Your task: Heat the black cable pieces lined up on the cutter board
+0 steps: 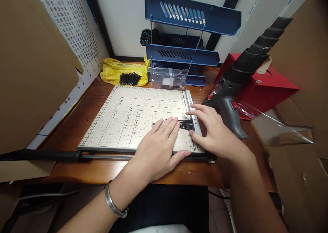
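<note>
A paper cutter [112, 123] with printed size lines lies on the wooden table. Thin black strips [186, 125], perhaps short tubes or wires, lie side by side on its board, their right ends near the metal guide edge [189, 98]. Pressing flat over the left part of these strips is my left hand [160, 144], fingers stretched out, hiding what lies beneath. My right hand [211, 128] hovers around the right ends, thumb and fingers apart, its fingertips close to the guide edge. The cutter's black-handled blade arm [56, 155] runs along the front side of the board.
Behind the cutter are a yellow plastic bag [110, 70] with a bundle of black pieces [130, 78], a clear bag [167, 78] and a blue tiered rack [184, 53]. At right stand a dark heat gun [228, 89] and a red box [276, 84]. Cardboard [33, 55] walls the left.
</note>
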`<state>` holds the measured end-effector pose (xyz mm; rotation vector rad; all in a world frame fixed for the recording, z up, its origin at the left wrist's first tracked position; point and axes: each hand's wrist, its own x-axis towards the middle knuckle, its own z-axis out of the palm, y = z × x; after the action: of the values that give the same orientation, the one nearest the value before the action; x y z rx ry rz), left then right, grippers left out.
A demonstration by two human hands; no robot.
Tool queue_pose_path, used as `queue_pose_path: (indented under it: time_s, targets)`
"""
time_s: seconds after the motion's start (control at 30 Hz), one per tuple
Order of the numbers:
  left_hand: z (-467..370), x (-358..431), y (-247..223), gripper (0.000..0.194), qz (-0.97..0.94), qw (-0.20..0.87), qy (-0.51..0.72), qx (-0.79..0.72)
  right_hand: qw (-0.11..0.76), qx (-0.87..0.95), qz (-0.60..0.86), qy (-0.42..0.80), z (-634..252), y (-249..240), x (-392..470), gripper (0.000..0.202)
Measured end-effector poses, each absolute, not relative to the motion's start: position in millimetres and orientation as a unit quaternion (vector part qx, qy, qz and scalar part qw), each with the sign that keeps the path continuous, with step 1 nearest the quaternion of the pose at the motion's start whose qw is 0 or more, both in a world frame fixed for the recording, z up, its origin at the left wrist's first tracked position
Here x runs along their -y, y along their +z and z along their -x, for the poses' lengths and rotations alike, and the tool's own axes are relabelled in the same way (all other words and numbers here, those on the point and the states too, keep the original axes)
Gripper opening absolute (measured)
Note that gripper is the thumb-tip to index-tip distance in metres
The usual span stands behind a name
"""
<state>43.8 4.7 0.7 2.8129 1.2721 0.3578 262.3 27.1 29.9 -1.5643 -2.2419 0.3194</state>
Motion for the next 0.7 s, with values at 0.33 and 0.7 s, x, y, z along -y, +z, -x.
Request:
queue_pose_path:
  time_s: [0.33, 0.7]
  targets:
    - [-45, -5, -1, 0.083, -0.904, 0.014, 0.122, -0.41, 0.14, 0.782, 0.607, 0.026, -244, 22, -5, 0.047]
    - [-44, -4, 2, 0.085, -0.906, 0.026, 0.11, -0.408, 0.117, 0.783, 0.61, -0.021, -232, 2, 5, 0.046]
